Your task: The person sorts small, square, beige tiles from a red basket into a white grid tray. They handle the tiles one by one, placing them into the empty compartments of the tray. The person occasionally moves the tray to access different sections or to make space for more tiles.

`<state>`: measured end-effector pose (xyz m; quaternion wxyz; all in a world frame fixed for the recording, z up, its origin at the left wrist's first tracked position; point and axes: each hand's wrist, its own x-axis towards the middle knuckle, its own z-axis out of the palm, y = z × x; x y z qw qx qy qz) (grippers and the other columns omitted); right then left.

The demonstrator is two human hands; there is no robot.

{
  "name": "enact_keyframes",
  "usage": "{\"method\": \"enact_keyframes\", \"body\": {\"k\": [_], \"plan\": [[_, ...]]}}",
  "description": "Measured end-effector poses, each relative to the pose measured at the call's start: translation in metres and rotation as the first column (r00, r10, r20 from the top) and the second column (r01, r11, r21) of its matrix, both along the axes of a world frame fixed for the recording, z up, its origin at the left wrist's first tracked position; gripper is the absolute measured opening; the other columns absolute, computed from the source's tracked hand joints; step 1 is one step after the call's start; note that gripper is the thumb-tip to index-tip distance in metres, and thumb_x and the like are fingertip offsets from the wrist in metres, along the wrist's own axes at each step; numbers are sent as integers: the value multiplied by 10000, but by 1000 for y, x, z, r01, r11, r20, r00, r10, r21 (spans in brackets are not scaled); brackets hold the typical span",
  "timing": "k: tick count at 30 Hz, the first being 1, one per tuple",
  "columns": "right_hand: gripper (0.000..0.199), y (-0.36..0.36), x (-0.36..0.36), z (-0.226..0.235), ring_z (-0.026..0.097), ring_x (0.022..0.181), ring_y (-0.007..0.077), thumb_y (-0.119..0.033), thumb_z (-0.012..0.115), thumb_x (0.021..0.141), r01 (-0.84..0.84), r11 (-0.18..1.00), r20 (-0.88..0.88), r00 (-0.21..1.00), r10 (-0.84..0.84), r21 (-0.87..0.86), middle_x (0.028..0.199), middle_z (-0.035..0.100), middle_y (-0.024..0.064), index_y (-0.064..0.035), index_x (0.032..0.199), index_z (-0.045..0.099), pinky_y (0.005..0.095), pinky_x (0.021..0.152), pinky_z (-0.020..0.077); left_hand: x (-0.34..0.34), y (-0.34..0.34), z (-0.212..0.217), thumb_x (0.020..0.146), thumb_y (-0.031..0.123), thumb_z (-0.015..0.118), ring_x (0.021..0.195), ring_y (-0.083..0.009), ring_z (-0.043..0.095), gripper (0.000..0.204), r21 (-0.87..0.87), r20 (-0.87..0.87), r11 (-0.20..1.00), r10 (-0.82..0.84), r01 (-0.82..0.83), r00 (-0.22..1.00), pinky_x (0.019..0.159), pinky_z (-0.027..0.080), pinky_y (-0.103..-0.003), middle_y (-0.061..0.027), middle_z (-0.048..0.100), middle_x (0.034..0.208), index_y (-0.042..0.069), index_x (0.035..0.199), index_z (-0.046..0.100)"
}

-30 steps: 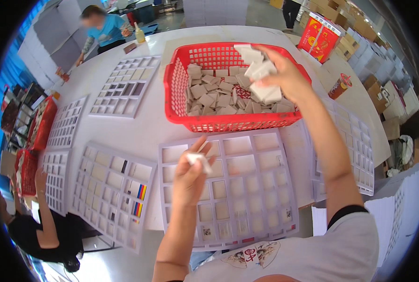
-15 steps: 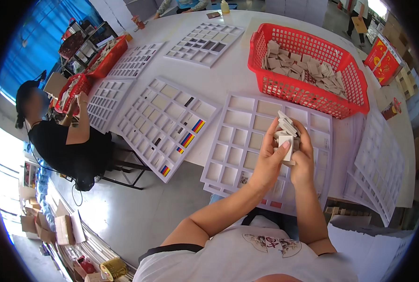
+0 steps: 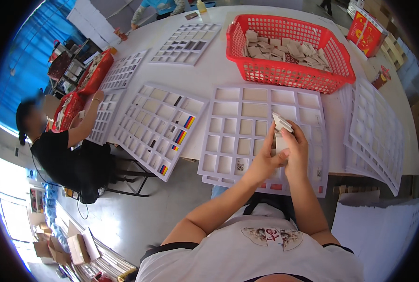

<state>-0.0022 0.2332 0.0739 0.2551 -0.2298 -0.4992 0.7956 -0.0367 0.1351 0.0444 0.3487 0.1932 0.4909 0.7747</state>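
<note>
A small stack of pale, flat tiles (image 3: 282, 124) is cupped between both my hands, above a white compartment tray (image 3: 240, 113). Curled round the lower left side of the stack is my left hand (image 3: 265, 162). My right hand (image 3: 298, 149) wraps its right side, thumb against the tiles. Some tiles fan out at the top; the palms hide the others. Beneath my hands, several cells of the tray hold beige pieces, while others show a white bottom. Another tray lies under it, showing at the near edge.
Beyond the tray stands a red plastic basket (image 3: 289, 77) with many loose tiles (image 3: 284, 50). Left is a tray with coloured stripes (image 3: 180, 137); another tray (image 3: 190, 43) lies farther back. Stacked trays (image 3: 377, 136) overhang at right. A person in black (image 3: 61, 150) sits at the left.
The view has shifted, so the basket and trays sit higher and more leftward. My hands still hold the tiles; my right thumb and fingers have moved up along the stack.
</note>
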Motion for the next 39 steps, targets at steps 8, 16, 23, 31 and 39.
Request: {"method": "enact_keyframes", "body": {"k": [8,16,23,31,39], "plan": [[307,30,4,-12,572,821,92,-217,704,888,-89,996,66,994,88,20,946,648,22,2,1099,669,246,735,445,-8,-16,-10,882,135,721,1083,-195,579,893,-75,-19,997,-24,22,1000,879,562,-376,-113,509,1287,115,1563,143],[271,34,11,-29,519,679,64,-200,695,903,-27,982,161,987,-3,185,833,646,-8,20,1060,685,237,629,420,-23,-41,-2,842,207,761,1103,-233,622,581,228,351,972,-34,-50,936,960,540,-457,-118,595,1236,51,1334,493],[184,14,28,-26,589,655,199,-149,664,872,-297,726,263,951,164,620,752,648,85,6,971,674,349,617,459,-18,-53,-15,833,188,772,1135,-252,607,594,243,436,970,-127,20,891,993,517,-443,-104,584,1255,46,1326,474],[322,1,28,-25,564,769,360,-154,650,841,-243,180,233,969,77,953,824,561,182,-11,1128,626,460,700,463,-16,-73,-6,843,86,735,1088,-229,625,573,148,275,986,-117,78,954,925,553,-388,-124,589,1242,39,1344,460],[442,-10,10,-18,603,833,323,-120,592,915,-328,419,206,928,311,846,924,606,197,-65,1348,520,423,726,475,-36,-136,7,817,286,785,1225,-365,560,732,200,257,954,167,-222,952,938,557,-434,-199,514,1360,4,1376,405]]}}
